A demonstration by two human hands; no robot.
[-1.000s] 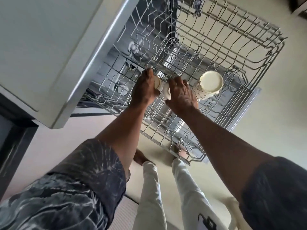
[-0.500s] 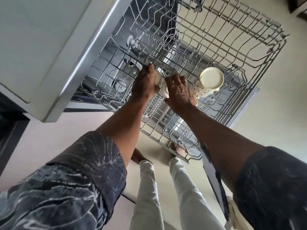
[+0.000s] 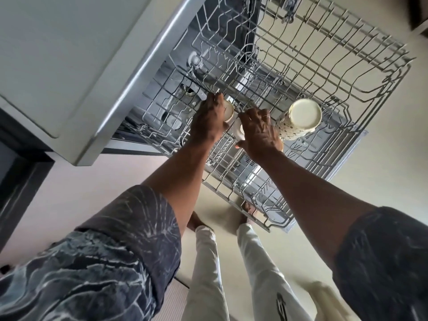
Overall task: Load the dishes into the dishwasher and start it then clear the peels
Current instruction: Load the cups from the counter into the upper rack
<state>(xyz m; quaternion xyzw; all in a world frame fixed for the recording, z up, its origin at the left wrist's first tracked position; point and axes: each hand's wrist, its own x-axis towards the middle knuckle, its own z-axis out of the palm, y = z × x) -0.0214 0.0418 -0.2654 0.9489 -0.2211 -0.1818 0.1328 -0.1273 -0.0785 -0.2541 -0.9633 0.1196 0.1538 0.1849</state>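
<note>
Left hand (image 3: 209,119) and right hand (image 3: 259,132), fingers grasping small cream ceramic cups (image 3: 228,110), have edged deeper into the silver wire dishwasher rack (image 3: 231,200), nearly loaded.

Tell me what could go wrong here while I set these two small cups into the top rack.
1. The cream cup in your left hand and the white cup in your right hand are very close together; they could knock and chip.
2. Your right hand is right beside the upturned spotted mug; a nudge might tip it.
3. Either cup may land tilted on the wire rack and topple.
</note>
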